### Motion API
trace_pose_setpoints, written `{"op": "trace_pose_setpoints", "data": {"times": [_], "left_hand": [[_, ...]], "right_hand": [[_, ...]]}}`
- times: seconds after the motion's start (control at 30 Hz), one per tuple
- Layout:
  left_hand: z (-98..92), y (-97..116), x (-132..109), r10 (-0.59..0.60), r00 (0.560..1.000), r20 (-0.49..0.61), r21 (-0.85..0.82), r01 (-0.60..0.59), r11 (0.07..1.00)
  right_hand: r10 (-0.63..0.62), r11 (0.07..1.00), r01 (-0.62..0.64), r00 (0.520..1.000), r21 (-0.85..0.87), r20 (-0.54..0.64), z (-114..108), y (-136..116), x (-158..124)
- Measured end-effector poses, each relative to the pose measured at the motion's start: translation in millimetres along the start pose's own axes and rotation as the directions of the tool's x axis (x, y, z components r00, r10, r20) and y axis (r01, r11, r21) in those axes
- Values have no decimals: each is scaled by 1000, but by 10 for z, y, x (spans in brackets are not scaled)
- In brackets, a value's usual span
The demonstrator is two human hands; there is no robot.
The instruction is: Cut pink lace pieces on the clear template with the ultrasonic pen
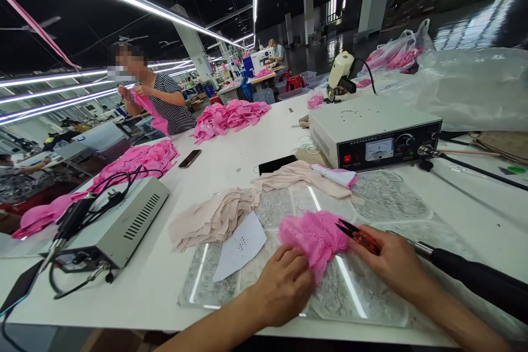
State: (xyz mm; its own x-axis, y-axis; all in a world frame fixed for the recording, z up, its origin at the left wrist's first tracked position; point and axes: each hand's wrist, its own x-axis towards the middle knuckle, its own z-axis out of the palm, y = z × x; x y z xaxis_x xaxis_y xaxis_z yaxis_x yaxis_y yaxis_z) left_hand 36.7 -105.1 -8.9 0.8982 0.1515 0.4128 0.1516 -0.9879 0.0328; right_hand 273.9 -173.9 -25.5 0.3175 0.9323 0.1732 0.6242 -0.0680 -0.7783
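Pink lace fabric lies bunched on a clear, glossy plate in front of me. My left hand is closed on the near left edge of the lace. My right hand, at its right side, grips thread snips with dark pointed blades and an orange-red handle. The blade tips touch or overlap the lace. Behind my right wrist runs a metal-ended tool with a black handle; whether my fingers touch it is hidden. A white paper pattern and layered beige fabric pieces lie to the left.
An ultrasonic control box stands at the right back, cabled. Another grey box with a black handpiece stands left. Two phones lie on the table. Pink fabric piles line the far side, where a person holds pink fabric.
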Motion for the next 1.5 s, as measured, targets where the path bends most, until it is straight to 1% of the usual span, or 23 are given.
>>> {"op": "trace_pose_setpoints", "data": {"times": [0.1,0.17,0.23,0.33,0.37,0.43,0.5,0.57,0.6,0.67,0.77,0.83,0.9,1.03,1.13,1.2,1.3,1.37,1.43,1.47,1.5], "left_hand": [[-33,-20,139,-74,990,-121,-59,68,996],[-18,-40,237,-88,983,-159,-41,83,996],[33,-40,278,-12,988,-155,25,16,1000],[136,-3,212,156,985,-68,151,-144,978],[164,12,170,182,983,-32,175,-174,969],[199,41,90,179,984,26,184,-181,966],[203,59,48,148,989,26,148,-150,978],[191,52,59,119,993,-6,102,-118,988],[184,35,84,102,995,-21,86,-100,991],[184,-31,161,66,998,-8,88,-65,994],[228,-187,315,37,996,80,131,-47,990],[275,-290,418,39,991,127,147,-58,987],[317,-366,509,29,988,151,164,-54,985],[373,-436,650,7,983,182,189,-42,981],[392,-469,739,12,980,197,192,-51,980],[376,-486,781,31,980,199,192,-70,979],[284,-473,766,89,977,194,192,-127,973],[194,-435,693,167,969,183,190,-202,961],[115,-391,590,270,950,157,199,-298,934],[89,-369,539,304,942,141,201,-328,923],[75,-350,496,311,942,122,192,-330,924]], "right_hand": [[4,1000,-6,997,29,79,8,-85,39],[1,999,-5,991,36,134,89,-144,118],[-1,1000,-4,982,30,189,191,-175,204],[19,999,-12,970,-30,242,289,-149,293],[38,997,-23,971,-67,234,292,-119,305],[91,986,-64,980,-154,176,252,-41,302],[137,969,-112,985,-219,104,175,38,280],[154,962,-133,986,-240,70,105,87,265],[147,964,-127,987,-234,71,86,96,267],[117,972,-94,989,-217,96,89,92,291],[101,967,-64,985,-248,137,162,90,359],[126,948,-80,983,-308,134,204,122,394],[155,925,-105,982,-366,111,216,176,403],[192,890,-140,978,-435,78,184,255,370],[208,882,-156,976,-444,69,172,268,362],[211,884,-167,976,-436,54,176,277,371],[216,888,-186,976,-420,24,184,312,383],[217,893,-192,976,-408,15,182,333,379],[215,899,-193,977,-393,14,171,329,366],[213,904,-192,977,-383,13,164,314,359],[208,909,-189,978,-370,11,157,291,351]]}}
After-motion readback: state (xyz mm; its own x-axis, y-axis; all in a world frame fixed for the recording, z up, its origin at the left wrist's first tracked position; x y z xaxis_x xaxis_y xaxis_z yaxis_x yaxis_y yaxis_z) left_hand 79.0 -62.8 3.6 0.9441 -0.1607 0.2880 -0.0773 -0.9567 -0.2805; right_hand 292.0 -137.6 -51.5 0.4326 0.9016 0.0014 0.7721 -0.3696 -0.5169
